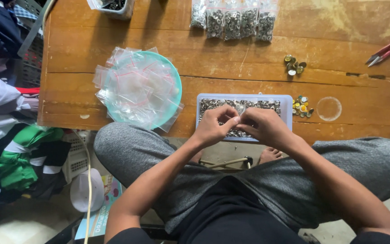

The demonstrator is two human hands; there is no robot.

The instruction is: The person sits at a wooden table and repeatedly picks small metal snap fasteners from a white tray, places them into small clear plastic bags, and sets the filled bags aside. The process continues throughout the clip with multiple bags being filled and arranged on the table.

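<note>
My left hand (214, 125) and my right hand (265, 126) meet over a pale blue rectangular tray (286, 105) full of small silver metal pieces. Together their fingers pinch a small clear plastic bag (239, 109) just above the tray. The tray sits at the near edge of a worn wooden table (231, 63). To the left, a turquoise round plate (171, 74) carries a heap of empty clear zip bags (134, 86).
Several filled bags of silver pieces (233, 20) lie at the table's far edge. Two small piles of brass-coloured pieces (294, 65) (302, 106), a clear round lid (329, 109) and red snips (384, 52) lie to the right. A clear container (113, 8) is far left; clothes (14, 153) are piled on the floor left.
</note>
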